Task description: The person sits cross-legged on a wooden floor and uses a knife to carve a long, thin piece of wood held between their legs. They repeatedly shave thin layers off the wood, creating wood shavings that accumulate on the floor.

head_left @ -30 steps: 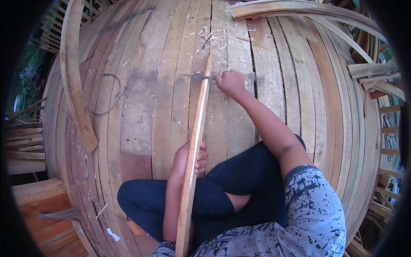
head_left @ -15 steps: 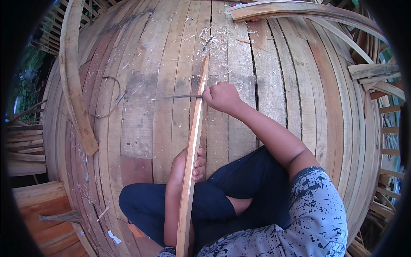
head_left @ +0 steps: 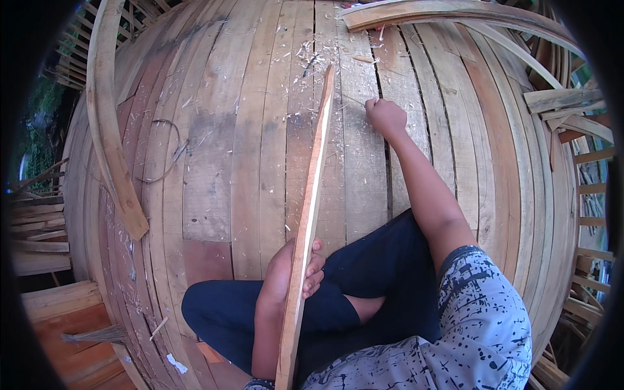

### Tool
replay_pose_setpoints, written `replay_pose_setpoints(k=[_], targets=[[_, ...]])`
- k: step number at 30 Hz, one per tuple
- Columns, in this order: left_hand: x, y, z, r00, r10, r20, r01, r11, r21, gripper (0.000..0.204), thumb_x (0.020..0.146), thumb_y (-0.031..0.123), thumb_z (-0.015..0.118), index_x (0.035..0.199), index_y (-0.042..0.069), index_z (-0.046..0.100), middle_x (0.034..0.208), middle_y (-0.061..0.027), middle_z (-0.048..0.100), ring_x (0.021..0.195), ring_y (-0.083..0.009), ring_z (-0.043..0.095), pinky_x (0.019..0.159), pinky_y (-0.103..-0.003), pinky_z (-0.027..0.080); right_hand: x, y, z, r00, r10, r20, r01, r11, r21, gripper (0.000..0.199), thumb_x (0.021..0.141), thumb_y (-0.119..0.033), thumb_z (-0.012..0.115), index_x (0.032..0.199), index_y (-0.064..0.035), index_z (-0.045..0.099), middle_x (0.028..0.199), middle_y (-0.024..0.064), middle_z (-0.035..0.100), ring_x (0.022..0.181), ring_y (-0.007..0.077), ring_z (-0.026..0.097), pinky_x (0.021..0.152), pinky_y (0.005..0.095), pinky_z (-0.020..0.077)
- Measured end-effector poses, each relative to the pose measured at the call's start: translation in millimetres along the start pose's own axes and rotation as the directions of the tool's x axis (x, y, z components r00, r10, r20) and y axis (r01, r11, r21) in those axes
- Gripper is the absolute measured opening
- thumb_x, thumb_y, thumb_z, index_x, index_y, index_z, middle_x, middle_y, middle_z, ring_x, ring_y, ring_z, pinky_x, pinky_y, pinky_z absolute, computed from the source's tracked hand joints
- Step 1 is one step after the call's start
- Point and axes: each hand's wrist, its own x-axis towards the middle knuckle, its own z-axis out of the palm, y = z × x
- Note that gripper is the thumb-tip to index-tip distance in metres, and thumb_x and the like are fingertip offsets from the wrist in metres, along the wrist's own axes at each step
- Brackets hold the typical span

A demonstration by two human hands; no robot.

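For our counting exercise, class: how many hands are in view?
2. The left hand grips the wooden strip near the lap, partly hidden behind it. The right hand, right of the strip's upper part, holds a thin blade.

A floor [head_left: 208, 188] of long wooden planks spreads through the space, pale tan to reddish brown, with dark stains and narrow gaps. At the floor's left side lies 1 curved board [head_left: 104, 97]; across its far right corner, 1 bowed beam [head_left: 455, 12]. Beyond the floor's left edge are stacked boards [head_left: 39, 227] and greenery [head_left: 42, 136]; along its right edge, spaced slats [head_left: 593, 221]. Soft light covers the floor.
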Motion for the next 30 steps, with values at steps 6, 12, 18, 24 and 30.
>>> replay_pose_setpoints(k=[6, 12, 18, 24, 30], targets=[[0.8, 27.3, -37.1, 0.997, 0.038, 0.069, -0.026, 0.985, -0.171, 0.032, 0.106, 0.041, 0.037, 0.099, 0.012, 0.048, 0.059, 0.0015, 0.043, 0.039, -0.0088, 0.043, 0.031, -0.024, 0.037, -17.4, -23.2, -12.8, 0.907, -0.212, 0.363, 0.229, 0.973, -0.005, 0.061, 0.102, -0.052, 0.038, 0.107, -0.0018, 0.073, 0.107, 0.0210, 0.072, 0.100, 0.0384, 0.068, 0.089, 0.0473, 0.0516], [-8.0, 30.5, -45.4, 0.996, 0.070, 0.052, -0.060, 0.983, -0.175, 0.030, 0.105, 0.041, 0.038, 0.099, 0.014, 0.049, 0.060, 0.0012, 0.044, 0.039, -0.0099, 0.043, 0.032, -0.025, 0.037, -26.7, 12.8, -28.6, 0.450, -0.527, 0.721, 0.497, 0.818, 0.288, 0.032, 0.089, -0.036, 0.075, 0.099, -0.0057, 0.076, 0.094, 0.0085, 0.075, 0.086, 0.0209, 0.068, 0.082, 0.0370, 0.0511], [-0.7, 29.7, -40.8, 0.993, 0.069, 0.098, -0.054, 0.988, -0.145, 0.030, 0.105, 0.041, 0.038, 0.098, 0.014, 0.049, 0.060, 0.0010, 0.044, 0.039, -0.0110, 0.044, 0.032, -0.026, 0.038, -10.3, 50.2, -13.4, 0.837, -0.385, 0.389, 0.383, 0.920, 0.085, 0.030, 0.084, -0.036, 0.079, 0.101, -0.0120, 0.078, 0.097, 0.0114, 0.075, 0.094, 0.0291, 0.071, 0.082, 0.0416, 0.0536], [-12.0, 34.1, -47.6, 0.989, 0.092, 0.116, -0.065, 0.975, -0.214, 0.030, 0.105, 0.039, 0.037, 0.098, 0.013, 0.050, 0.060, 0.0010, 0.045, 0.040, -0.0117, 0.044, 0.033, -0.027, 0.037, -53.2, 22.8, -9.7, 0.557, -0.653, 0.514, 0.525, 0.756, 0.391, 0.027, 0.082, -0.021, 0.082, 0.099, -0.0029, 0.074, 0.090, 0.0127, 0.074, 0.085, 0.0237, 0.070, 0.079, 0.0370, 0.0530], [-11.1, 35.3, -43.4, 0.992, 0.105, 0.074, -0.093, 0.985, -0.149, 0.028, 0.105, 0.037, 0.037, 0.097, 0.013, 0.049, 0.060, 0.0008, 0.044, 0.040, -0.0116, 0.042, 0.033, -0.028, 0.036, -71.2, 4.5, 23.2, 0.443, -0.672, 0.593, 0.556, 0.725, 0.406, 0.033, 0.075, -0.025, 0.086, 0.100, -0.0048, 0.076, 0.095, 0.0143, 0.075, 0.092, 0.0282, 0.072, 0.082, 0.0387, 0.0547]])
